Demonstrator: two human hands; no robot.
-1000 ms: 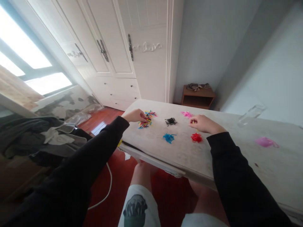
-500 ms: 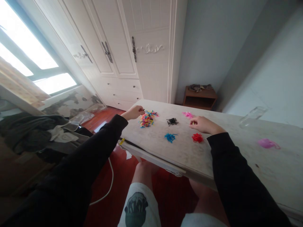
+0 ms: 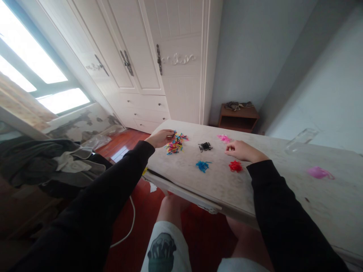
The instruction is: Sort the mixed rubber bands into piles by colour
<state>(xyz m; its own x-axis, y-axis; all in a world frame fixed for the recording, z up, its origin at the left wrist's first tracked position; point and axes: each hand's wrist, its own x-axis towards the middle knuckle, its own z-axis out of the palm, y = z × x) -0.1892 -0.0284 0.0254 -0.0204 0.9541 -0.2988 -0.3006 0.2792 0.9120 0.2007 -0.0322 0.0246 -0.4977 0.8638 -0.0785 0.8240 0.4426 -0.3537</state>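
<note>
On the pale table (image 3: pixel 215 181), a mixed pile of small colourful strips (image 3: pixel 176 145), which look like rubber bands, lies at the left. My left hand (image 3: pixel 161 138) pinches a small dark strip at the far left side of this pile. Over on the right, my right hand (image 3: pixel 241 150) is closed with a bit of yellow showing between its fingertips. It hovers between a pink pile (image 3: pixel 224 138) and a red pile (image 3: pixel 235 166). A black pile (image 3: pixel 205 146) and a blue pile (image 3: pixel 202 166) sit between my hands.
A clear glass bottle (image 3: pixel 302 140) and a pink pouch-like item (image 3: pixel 320 173) are on the table's right part. Beyond the table stand a white wardrobe (image 3: pixel 181 90) and a brown nightstand (image 3: pixel 239 120). Dark clothes (image 3: pixel 36 162) are heaped at left.
My left hand has shifted slightly toward the mixed pile, and the dark strip at its fingertips shows less clearly. My right hand keeps nearly the same place, still closed.
</note>
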